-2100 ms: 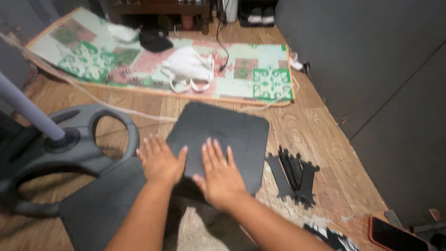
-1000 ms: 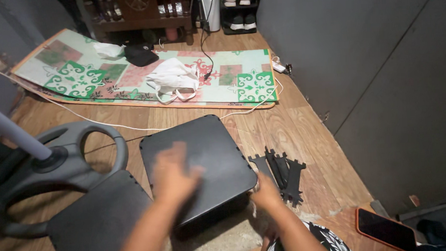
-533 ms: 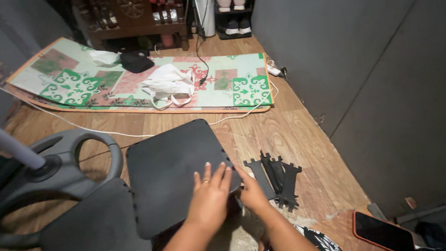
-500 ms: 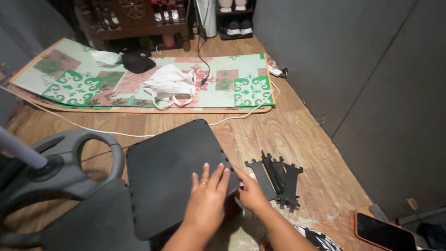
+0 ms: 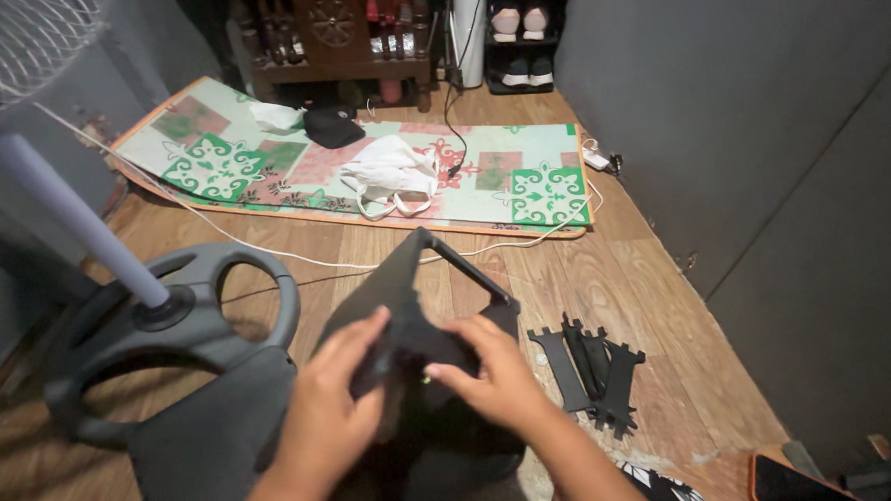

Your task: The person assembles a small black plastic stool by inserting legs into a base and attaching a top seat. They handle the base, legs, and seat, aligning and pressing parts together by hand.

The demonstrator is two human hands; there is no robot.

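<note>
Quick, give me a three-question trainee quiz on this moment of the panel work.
1. True or false: both hands grip the tilted black panel.
2. What lies on the wooden floor just right of the right hand? A) flat black slotted pieces B) a hammer C) a cup
3. Fill in: the left hand is beside the grey ring base of a standing ____.

Key: 1 true. 2 A, the slotted pieces. 3 fan, ring base.
</note>
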